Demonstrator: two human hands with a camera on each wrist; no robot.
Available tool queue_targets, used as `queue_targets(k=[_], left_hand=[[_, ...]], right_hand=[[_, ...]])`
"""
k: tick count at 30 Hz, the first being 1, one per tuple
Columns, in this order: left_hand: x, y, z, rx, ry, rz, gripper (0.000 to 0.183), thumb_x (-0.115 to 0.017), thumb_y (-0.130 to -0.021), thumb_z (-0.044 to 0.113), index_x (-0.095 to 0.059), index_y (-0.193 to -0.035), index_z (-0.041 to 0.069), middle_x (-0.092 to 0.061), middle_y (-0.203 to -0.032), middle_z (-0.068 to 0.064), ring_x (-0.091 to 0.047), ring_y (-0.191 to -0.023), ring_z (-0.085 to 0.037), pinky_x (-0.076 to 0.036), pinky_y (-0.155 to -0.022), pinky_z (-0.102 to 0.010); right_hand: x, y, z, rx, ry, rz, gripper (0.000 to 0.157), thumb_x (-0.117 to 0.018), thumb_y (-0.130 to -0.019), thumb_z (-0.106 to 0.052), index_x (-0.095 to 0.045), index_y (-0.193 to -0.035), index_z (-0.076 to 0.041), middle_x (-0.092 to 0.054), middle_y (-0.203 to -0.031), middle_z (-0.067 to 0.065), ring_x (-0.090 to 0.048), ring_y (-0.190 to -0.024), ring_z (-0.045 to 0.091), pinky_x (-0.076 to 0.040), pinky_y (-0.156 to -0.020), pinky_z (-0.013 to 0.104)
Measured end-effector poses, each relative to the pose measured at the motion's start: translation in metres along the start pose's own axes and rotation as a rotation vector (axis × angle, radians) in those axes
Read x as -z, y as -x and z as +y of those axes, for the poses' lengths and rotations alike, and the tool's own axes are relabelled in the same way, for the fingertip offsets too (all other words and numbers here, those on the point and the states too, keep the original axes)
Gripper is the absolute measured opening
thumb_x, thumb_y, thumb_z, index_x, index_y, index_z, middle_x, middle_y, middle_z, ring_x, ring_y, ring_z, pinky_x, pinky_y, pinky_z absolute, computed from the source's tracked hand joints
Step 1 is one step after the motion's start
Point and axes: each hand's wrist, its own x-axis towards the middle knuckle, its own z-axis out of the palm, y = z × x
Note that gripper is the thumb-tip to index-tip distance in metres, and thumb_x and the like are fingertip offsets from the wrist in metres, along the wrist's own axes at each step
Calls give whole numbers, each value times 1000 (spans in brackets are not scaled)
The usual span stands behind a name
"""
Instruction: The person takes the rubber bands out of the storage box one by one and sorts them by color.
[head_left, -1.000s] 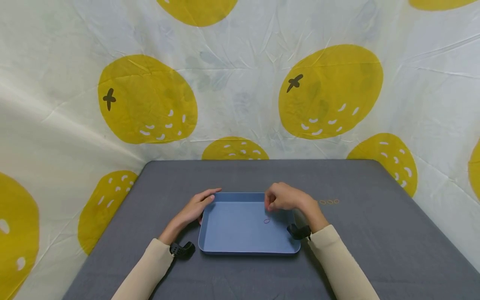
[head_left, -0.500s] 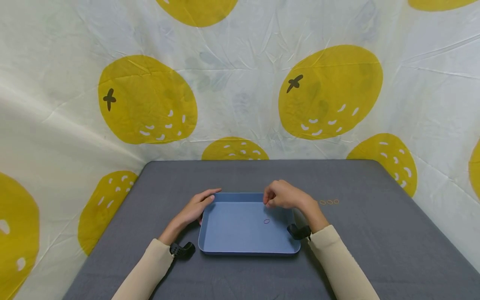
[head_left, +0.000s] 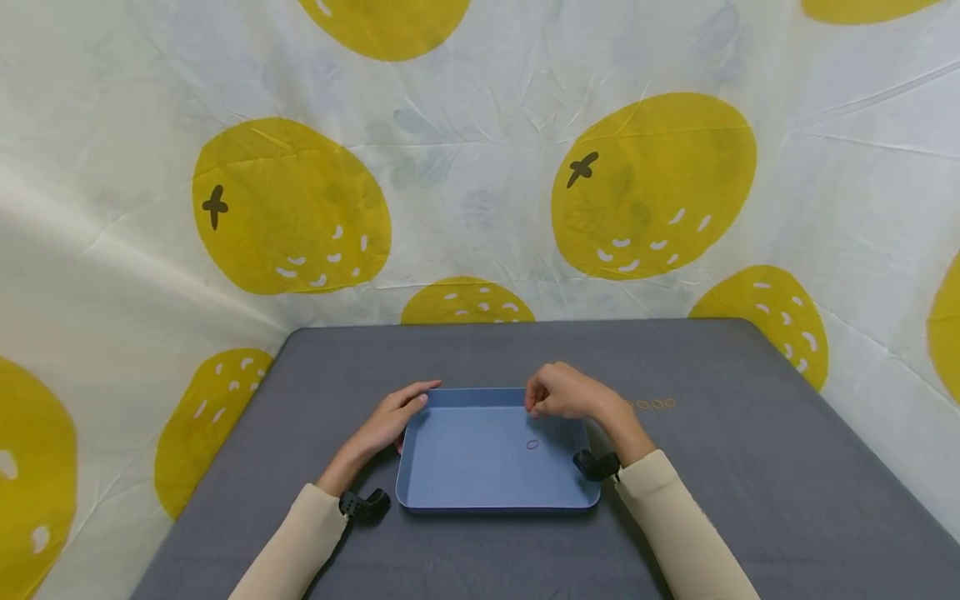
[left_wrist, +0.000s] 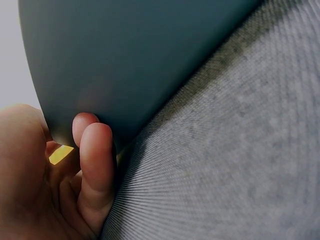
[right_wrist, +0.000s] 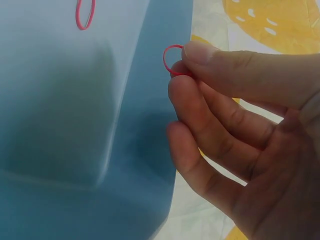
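A shallow blue tray [head_left: 480, 479] lies on the table, its left back corner held by my left hand [head_left: 390, 419]. There the thumb is over the rim, and curled fingers [left_wrist: 96, 160] press the outer wall in the left wrist view. Above the tray's back right part, my right hand [head_left: 566, 392] pinches a red rubber band [right_wrist: 165, 59] between thumb and fingertips. This band stands out as a small loop beside the tray's wall in the right wrist view. Another red rubber band [right_wrist: 84, 28] lies on the tray floor, right of its middle.
Several yellow rubber bands [head_left: 657, 407] lie in a row on the grey table [head_left: 750, 467], right of the tray and partly behind the right wrist. A white cloth with yellow fruit prints [head_left: 480, 192] hangs behind the table and down its left side.
My right hand has risen slightly toward the tray's back rim, still pinching. The left hand keeps its place on the tray corner. The head view has shifted a little.
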Motion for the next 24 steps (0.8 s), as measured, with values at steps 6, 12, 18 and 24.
queue_targets(k=[6, 12, 18, 24], left_hand=[[-1, 1, -1, -5, -10, 7, 41, -42, -102, 42, -48, -141, 33, -52, -139, -7, -49, -36, -25, -49, -38, -47], [-1, 0, 0, 2, 0, 11, 38, -42, -103, 40, -49, -140, 36, -52, -140, -7, -50, -36, -25, -49, -38, -47], [0, 0, 0, -4, -1, 5, 39, -41, -103, 39, -48, -141, 34, -53, -138, -9, -50, -36, -25, -49, -38, -46], [0, 0, 1, -3, 5, 4, 40, -41, -103, 40, -48, -141, 32, -54, -136, -10, -49, -36, -25, -49, -38, -47]], right_hand=[[-1, 0, 0, 6, 3, 3, 9, -66, -87, -3, -73, -83, -8, -70, -77, -1, -59, -65, 9, -49, -59, 25], [-1, 0, 1, 21, 7, 3, 9, -66, -87, -3, -73, -83, -8, -69, -76, -2, -58, -64, 8, -49, -59, 25], [-2, 0, 0, 25, 4, -1, 8, -66, -87, -3, -72, -84, -8, -69, -76, -2, -58, -64, 8, -49, -59, 25], [-2, 0, 0, 23, 4, -6, 7, -66, -87, -3, -72, -84, -7, -69, -75, -3, -58, -64, 8, -49, -59, 25]])
